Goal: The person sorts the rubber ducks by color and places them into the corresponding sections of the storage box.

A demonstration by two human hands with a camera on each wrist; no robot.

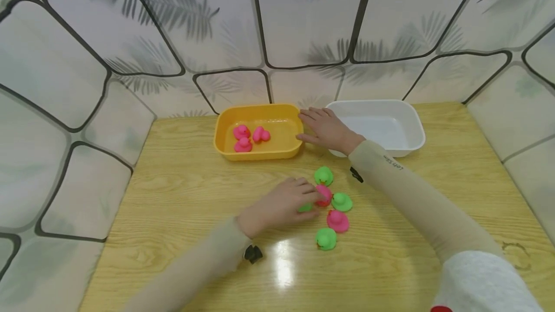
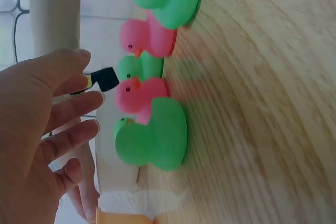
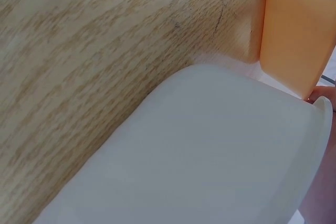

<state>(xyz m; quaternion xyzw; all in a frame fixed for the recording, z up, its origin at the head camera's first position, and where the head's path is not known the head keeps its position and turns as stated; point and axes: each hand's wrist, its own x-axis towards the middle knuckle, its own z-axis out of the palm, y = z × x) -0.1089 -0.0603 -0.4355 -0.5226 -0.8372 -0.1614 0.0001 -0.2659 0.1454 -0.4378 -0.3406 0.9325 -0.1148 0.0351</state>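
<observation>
My left hand (image 1: 286, 206) hovers over the loose rubber ducks, its fingers slightly bent and apart from them in the left wrist view. Partly beneath it are a green duck (image 2: 157, 137) and a pink duck (image 1: 323, 196). Nearby sit a second pink duck (image 1: 337, 221) and more green ducks, one at the front (image 1: 326, 239) and one at the back (image 1: 323, 175). With fingers extended, my right hand (image 1: 327, 129) reaches over the white tray's left end to the right rim of the yellow tray (image 1: 260, 155); whether it touches is unclear. Three pink ducks (image 1: 243, 145) lie inside the yellow tray.
The white tray (image 1: 416, 134) stands right of the yellow one, against the back wall (image 1: 312, 23). Both rest on a wood-grain table (image 1: 195, 196). Patterned panels also rise on the left and right sides.
</observation>
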